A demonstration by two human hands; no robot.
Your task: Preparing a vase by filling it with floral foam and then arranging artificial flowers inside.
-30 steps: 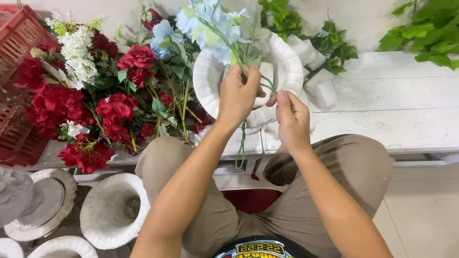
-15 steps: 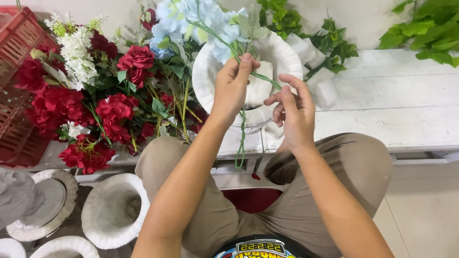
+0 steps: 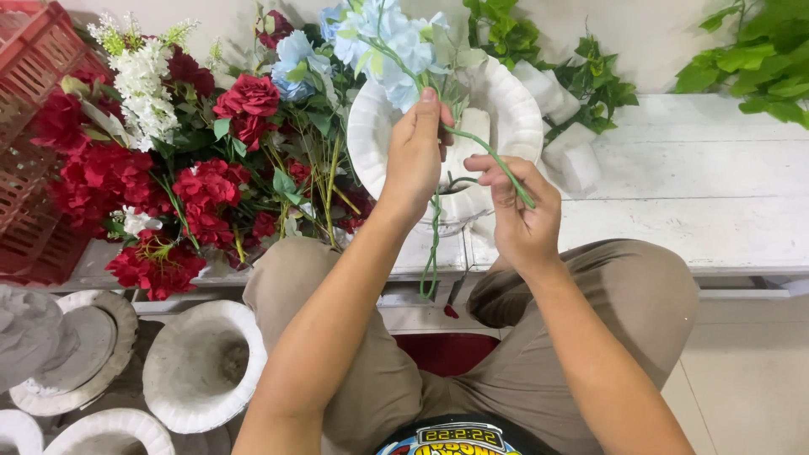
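Far left, a red plastic crate (image 3: 34, 126) stands at the edge, and below it white urn-shaped pots (image 3: 202, 366) sit on the floor. Next comes a heap of red artificial flowers (image 3: 126, 185) with a white spray (image 3: 147, 80) poking out, lying on the white tabletop (image 3: 699, 177). Moving in, the left hand (image 3: 415, 156) is up over the white pot (image 3: 514, 126), its grip pinched around the stems just under the pale blue blossoms (image 3: 388, 42), so the blue flower bunch stands upright above the pot's mouth. Loose green stems (image 3: 434, 244) dangle down past the tabletop edge between the knees. Just beside it, the right hand (image 3: 518, 211) has its grip closed on a bent green stem (image 3: 489, 156), fingers curled, the stem running up toward the left hand's thumb. Further right, green leafy sprigs (image 3: 590, 84) and white foam blocks (image 3: 573, 164) rest on the tabletop, and more foliage (image 3: 758, 59) fills the far right corner
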